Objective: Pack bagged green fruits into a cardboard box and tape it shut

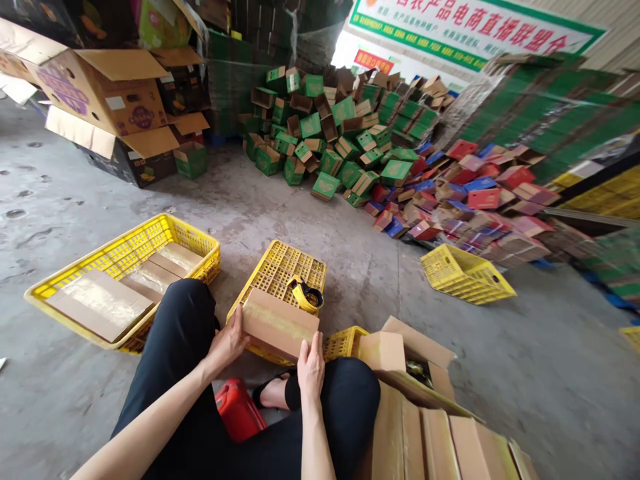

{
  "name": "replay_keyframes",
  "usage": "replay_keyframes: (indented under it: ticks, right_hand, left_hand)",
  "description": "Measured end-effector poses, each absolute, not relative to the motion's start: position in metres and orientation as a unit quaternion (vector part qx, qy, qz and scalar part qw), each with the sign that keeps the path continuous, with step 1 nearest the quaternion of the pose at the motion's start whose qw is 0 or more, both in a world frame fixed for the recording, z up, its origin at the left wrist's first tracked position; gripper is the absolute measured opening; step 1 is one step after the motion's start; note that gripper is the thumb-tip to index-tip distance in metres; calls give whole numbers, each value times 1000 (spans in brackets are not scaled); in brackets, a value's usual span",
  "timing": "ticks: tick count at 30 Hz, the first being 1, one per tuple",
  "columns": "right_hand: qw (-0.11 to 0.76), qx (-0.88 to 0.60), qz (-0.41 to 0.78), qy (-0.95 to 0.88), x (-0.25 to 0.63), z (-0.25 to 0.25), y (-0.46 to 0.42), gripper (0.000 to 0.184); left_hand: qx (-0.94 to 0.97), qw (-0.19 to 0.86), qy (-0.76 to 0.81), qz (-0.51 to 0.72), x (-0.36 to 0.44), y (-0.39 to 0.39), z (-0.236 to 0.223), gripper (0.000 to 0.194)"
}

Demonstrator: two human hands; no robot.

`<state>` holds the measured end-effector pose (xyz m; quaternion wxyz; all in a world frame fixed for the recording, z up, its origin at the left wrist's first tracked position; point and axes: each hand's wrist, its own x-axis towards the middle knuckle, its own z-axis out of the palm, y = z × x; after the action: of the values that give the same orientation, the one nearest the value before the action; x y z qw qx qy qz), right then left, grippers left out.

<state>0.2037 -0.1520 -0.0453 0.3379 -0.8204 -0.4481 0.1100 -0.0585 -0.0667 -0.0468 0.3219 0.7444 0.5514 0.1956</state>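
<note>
A cardboard box (280, 325) with tape along its top is held between my two hands, over an upturned yellow crate (293, 263). My left hand (230, 338) grips its left end, and my right hand (311, 360) is closed on the right end. Behind the box, a yellow tape dispenser (306, 295) lies on the crate. To the left, a long yellow basket (120, 250) holds several taped boxes (103, 303). By my right knee stands an open carton (383, 351) with dark contents I cannot make out.
Several cartons (440, 440) line up at my lower right. A red object (240, 408) sits between my legs. Further off are another yellow crate (465, 275), heaped green boxes (325, 185), red and blue boxes (484, 199), and large stacked cartons (107, 97).
</note>
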Motion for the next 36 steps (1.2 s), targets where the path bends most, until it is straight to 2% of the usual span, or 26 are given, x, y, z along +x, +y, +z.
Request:
replay_keyframes:
  ticks: [3, 11, 14, 17, 21, 26, 31, 36]
  right_hand:
    - [343, -846, 192, -359, 209, -44, -148, 118]
    - [368, -829, 226, -354, 214, -23, -153, 116]
    - [393, -815, 183, -385, 201, -2, -160, 102]
    - [404, -785, 90, -461, 188, 22, -162, 88]
    - [372, -725, -43, -578, 179, 48, -157, 84]
    - [339, -696, -91, -627, 163, 63, -144, 82]
    - [347, -692, -119, -622, 128, 65, -125, 77]
    - [359, -675, -121, -633, 97, 63, -110, 55]
  left_hand:
    - [724, 360, 549, 210, -58, -64, -45, 102]
    - [651, 454, 547, 266, -63, -56, -42, 107]
    - [614, 483, 554, 287, -58, -58, -37, 98]
    - [597, 506, 550, 292, -49, -63, -38, 85]
    - [601, 508, 557, 267, -37, -63, -44, 74]
    - [607, 464, 609, 214, -31, -53, -36, 72]
    - [635, 456, 504, 367, -35, -64, 6, 66]
    - [698, 445, 363, 428, -40, -78, 61, 63]
